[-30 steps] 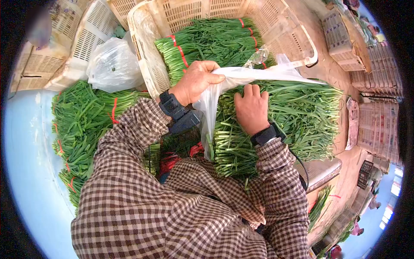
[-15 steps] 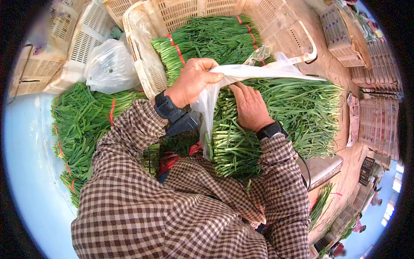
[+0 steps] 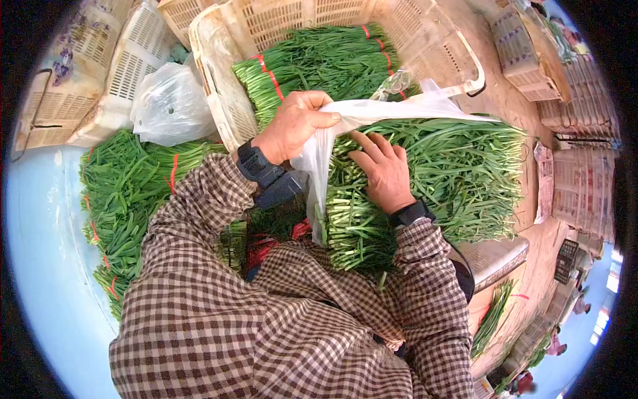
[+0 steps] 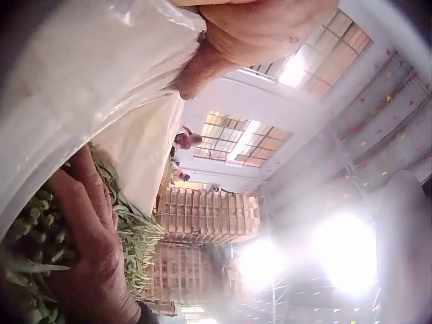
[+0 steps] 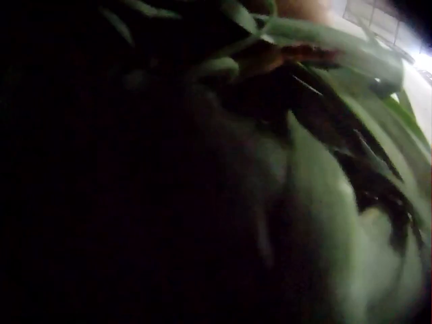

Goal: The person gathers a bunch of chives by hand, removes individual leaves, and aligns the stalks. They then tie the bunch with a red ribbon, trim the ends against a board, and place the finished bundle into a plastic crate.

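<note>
In the head view my left hand (image 3: 296,126) pinches the edge of a white plastic bag (image 3: 392,112) between thumb and fingers. The bag's opening is stretched to the right over a heap of green stalks (image 3: 465,173). Just right of the left hand, my right hand (image 3: 383,171) rests on the stalks with its fingers spread and slightly bent, its fingertips near the bag's edge. The left wrist view shows the bag (image 4: 88,81) under the left hand (image 4: 250,34), and the right hand (image 4: 94,250) on the stalks below. Dark, blurred leaves (image 5: 324,202) fill the right wrist view.
Behind the hands stands a big plastic crate (image 3: 232,106) holding green bundles (image 3: 325,63) with red ties. At left are a filled clear bag (image 3: 171,106) and more greens (image 3: 126,193). Stacked crates (image 3: 583,193) stand at right, and a loose bunch (image 3: 493,319) lies at lower right.
My right hand's fingers, bent down into the stalks a second ago, reached toward the bag's edge and are now spread on the stalks. My left hand keeps its pinch, shifted slightly left.
</note>
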Available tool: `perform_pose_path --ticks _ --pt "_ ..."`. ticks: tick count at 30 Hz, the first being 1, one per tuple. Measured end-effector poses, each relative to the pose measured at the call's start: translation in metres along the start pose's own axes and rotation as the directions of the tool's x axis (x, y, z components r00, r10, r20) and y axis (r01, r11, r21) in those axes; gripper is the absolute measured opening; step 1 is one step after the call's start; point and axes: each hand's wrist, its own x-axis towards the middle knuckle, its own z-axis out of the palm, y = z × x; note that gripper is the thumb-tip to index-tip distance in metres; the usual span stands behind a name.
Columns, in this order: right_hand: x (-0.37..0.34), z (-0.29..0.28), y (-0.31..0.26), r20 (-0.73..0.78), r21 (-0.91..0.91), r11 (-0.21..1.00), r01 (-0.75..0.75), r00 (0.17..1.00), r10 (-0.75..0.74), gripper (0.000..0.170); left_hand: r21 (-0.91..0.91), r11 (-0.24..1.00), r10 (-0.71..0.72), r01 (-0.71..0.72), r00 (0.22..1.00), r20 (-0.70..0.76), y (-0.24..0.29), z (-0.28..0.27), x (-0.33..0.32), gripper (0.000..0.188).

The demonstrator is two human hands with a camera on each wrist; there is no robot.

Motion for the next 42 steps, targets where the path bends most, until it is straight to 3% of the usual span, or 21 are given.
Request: perform_pose_path --ticks 7,11,15,18,24,27,30,32,33,34,36,38,39,41,42 --pt "-0.011 -0.008 0.007 -0.015 0.144 0.989 -0.042 0.999 0.045 0.033 -0.029 0.999 -0.028 0.030 0.998 0.049 -0.001 -0.004 0.001 0.008" --pt "-0.013 -0.021 0.014 0.042 0.338 0.934 -0.118 0.993 0.110 0.061 0.019 0.998 -0.056 0.055 0.996 0.076 0.005 -0.005 -0.002 0.011" --pt "-0.014 -0.030 0.017 -0.022 0.424 0.900 -0.104 0.992 0.125 0.061 0.034 0.998 -0.062 0.059 0.995 0.078 0.000 -0.008 0.001 0.012" --pt "-0.017 -0.038 0.021 0.018 0.443 0.890 -0.104 0.994 0.107 0.058 0.254 0.967 0.004 -0.024 0.997 0.079 -0.005 -0.013 0.002 0.011" --pt "-0.017 -0.039 0.019 0.023 0.374 0.926 -0.056 0.998 0.051 0.053 0.472 0.877 0.071 -0.092 0.996 0.062 -0.005 -0.012 0.002 0.011" --pt "-0.017 -0.036 0.016 0.035 0.300 0.954 -0.020 0.999 0.010 0.052 0.707 0.662 0.200 -0.248 0.968 0.152 0.012 -0.006 -0.004 0.014" --pt "-0.016 -0.032 0.015 0.076 0.290 0.957 -0.005 0.997 -0.018 0.052 0.762 0.603 0.155 -0.239 0.971 0.182 0.027 0.004 -0.011 0.024" --pt "-0.013 -0.031 0.012 0.067 0.241 0.970 0.019 0.997 -0.036 0.042 0.819 0.314 0.452 -0.480 0.834 0.316 0.040 0.020 -0.019 0.029" --pt "-0.013 -0.029 0.011 0.066 0.226 0.974 0.008 0.998 -0.024 0.039 0.804 0.144 0.573 -0.577 0.711 0.408 0.049 0.034 -0.023 0.031" --pt "-0.014 -0.028 0.012 0.067 0.204 0.979 -0.011 0.998 -0.003 0.036 0.728 0.301 0.510 -0.615 0.750 0.422 0.061 0.048 -0.032 0.041" --pt "-0.016 -0.021 0.013 0.067 0.122 0.992 0.012 0.998 -0.020 0.031 0.507 0.546 0.308 -0.667 0.723 0.618 0.066 0.072 -0.034 0.043" --pt "-0.018 0.004 0.022 -0.099 0.122 0.988 0.097 0.991 -0.085 0.026 0.419 0.744 0.206 -0.520 0.776 0.597 0.038 0.094 -0.031 0.048" --pt "-0.018 0.012 0.022 -0.150 0.043 0.997 0.060 0.987 -0.053 0.024 0.402 0.798 0.153 -0.448 0.798 0.583 0.028 0.098 -0.026 0.047" --pt "-0.021 0.000 0.019 -0.051 0.012 1.000 0.008 0.999 -0.007 0.019 0.379 0.832 0.179 -0.405 0.843 0.507 -0.008 0.095 -0.002 0.050" --pt "-0.019 -0.018 0.017 0.103 0.058 0.998 -0.008 0.995 0.002 0.017 0.366 0.849 0.189 -0.382 0.865 0.464 -0.023 0.089 0.010 0.052"
